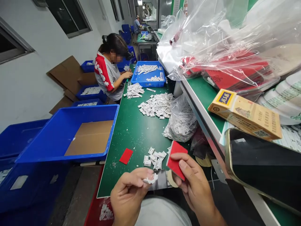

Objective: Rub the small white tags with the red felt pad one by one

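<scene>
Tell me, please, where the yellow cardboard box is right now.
In the head view, the yellow box lies on the raised shelf at right, just behind the dark phone.

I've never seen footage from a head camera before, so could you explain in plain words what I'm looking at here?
There is no machine doing the work: the two bare hands belong to the person wearing the camera. The single picture comes from that camera, worn on the head and looking forward and down.

The left hand pinches a small crumpled white piece. The right hand holds a flat red piece with a pale edge.

On the green table lie another red piece, piles of small white parts, a clear bag of similar parts and, farther off, a blue tray. Another person works at the table's far left side.
</scene>
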`<state>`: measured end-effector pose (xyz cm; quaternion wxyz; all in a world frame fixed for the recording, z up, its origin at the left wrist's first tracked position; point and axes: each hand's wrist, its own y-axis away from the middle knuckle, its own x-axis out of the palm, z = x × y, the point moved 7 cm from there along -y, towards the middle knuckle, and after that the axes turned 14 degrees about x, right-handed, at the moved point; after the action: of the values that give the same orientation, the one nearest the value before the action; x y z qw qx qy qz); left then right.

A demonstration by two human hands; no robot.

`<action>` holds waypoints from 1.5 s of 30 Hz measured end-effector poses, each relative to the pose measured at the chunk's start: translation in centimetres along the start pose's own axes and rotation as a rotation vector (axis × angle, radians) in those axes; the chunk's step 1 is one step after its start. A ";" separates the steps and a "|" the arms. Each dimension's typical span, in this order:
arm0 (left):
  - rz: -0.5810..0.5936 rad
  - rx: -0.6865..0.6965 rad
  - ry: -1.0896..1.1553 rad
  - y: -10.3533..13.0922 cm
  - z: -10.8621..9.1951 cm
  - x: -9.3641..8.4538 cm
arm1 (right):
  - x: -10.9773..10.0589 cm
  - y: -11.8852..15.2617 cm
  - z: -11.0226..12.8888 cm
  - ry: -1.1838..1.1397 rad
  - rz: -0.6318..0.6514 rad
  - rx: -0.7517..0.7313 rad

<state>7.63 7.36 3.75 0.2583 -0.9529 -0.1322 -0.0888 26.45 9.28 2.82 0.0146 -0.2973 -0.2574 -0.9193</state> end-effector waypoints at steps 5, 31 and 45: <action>0.016 0.183 -0.140 0.1 -3.1 -0.1 | 1.4 1.2 -0.5 -0.114 0.067 -0.040; 0.046 0.314 -0.163 -0.1 -5.8 -5.9 | 9.8 2.1 -1.9 0.220 0.208 -0.096; -0.038 0.113 0.046 0.4 -4.4 -7.6 | 8.2 2.4 -2.4 0.236 0.009 -0.187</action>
<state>0.09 3.15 5.50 0.3129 -0.9317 -0.1494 -0.1079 18.86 7.02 6.81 0.0210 -0.1881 -0.1658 -0.9678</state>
